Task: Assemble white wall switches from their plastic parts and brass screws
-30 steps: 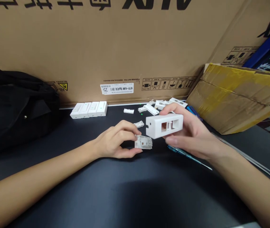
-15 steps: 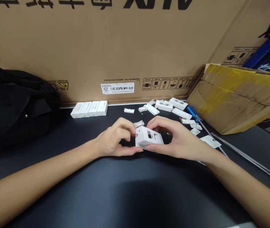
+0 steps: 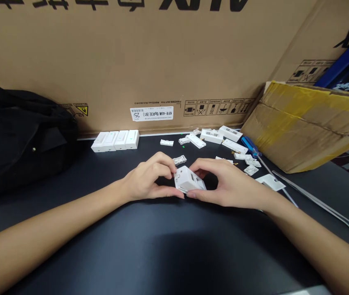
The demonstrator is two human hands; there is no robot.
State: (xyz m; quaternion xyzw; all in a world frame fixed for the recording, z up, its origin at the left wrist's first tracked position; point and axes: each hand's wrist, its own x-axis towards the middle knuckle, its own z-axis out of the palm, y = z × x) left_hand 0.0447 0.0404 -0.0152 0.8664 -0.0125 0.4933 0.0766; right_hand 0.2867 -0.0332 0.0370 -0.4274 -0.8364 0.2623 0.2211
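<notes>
- White rectangular plastic housing: tilted, at centre of the black bench top, gripped between both hands.
- Left hand: fingers clamped on near end.
- Right hand: fingers clamped on far end.
- Assessment: even pressure from both sides should keep the housing square.

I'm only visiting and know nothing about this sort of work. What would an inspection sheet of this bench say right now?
Surface: dark work table.
Job's things: white plastic housing, tilted, held between both hands; small white plastic part just beyond it.
Clutter: row of white housings; loose white plastic pieces; blue-handled screwdriver; long metal tweezers.
Grips: left hand and right hand both on the housing, one at each side.
Cables: nothing seen.
Surroundings: brown cardboard carton behind the table; black bag at left; yellow-taped cardboard box at right.
</notes>
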